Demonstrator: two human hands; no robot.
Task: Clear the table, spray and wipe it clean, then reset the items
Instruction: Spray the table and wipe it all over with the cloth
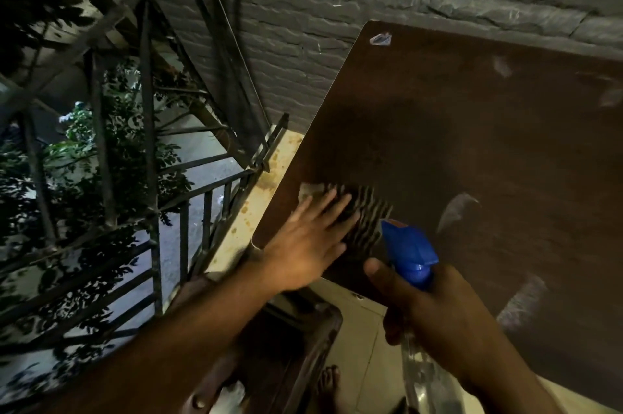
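Pressing flat left hand (pixel 305 241) on striped cloth (pixel 365 214), right hand (pixel 435 312) gripping blue-capped spray bottle (pixel 409 253)

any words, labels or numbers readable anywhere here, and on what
None can be read.
Spray bottle in the right hand: blue head with an orange patch at its tip, no lettering legible.
Scrap at the far corner of the table: pale and blurred, no text visible.
Striped cloth under the left hand: pattern only, no print.
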